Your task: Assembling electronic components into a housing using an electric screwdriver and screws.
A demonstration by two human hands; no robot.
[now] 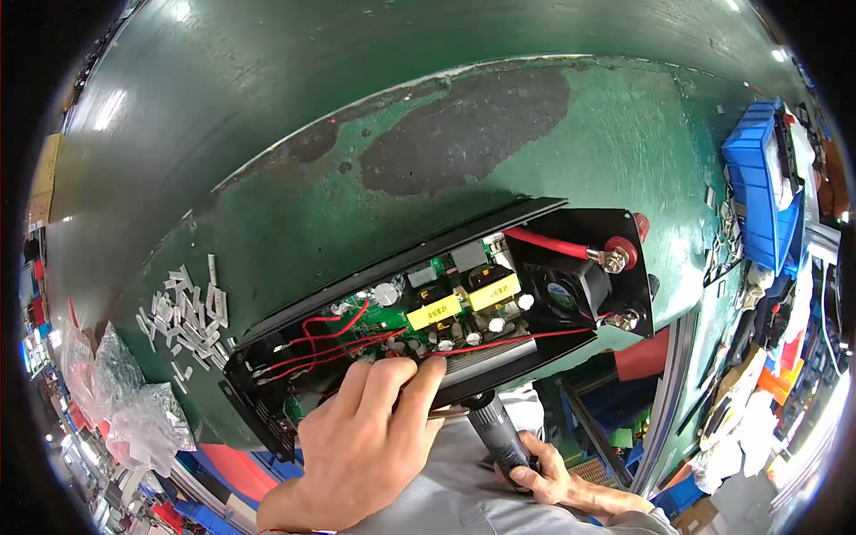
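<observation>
A long black metal case with an open top (526, 209) lies tilted across the bench, with a green circuit board inside. Two yellow-wrapped transformers (464, 301), capacitors and red wires (321, 343) show on the board. My left hand (366, 437) grips the near wall of the case, fingers bent over its edge beside the red wire; its thumb is partly hidden. Below the case, my right hand (539, 473) is wrapped around a black cylindrical power screwdriver (495, 432). The screwdriver's thin metal tip points left at the near side wall, close to my left hand; its exact contact is hidden.
A pile of small metal strips (187, 316) lies left of the case, beside clear plastic bags (125, 401). A black fan (557, 290) and bolted red cable (553, 243) are at the case's right end. A blue bin (753, 187) stands far right.
</observation>
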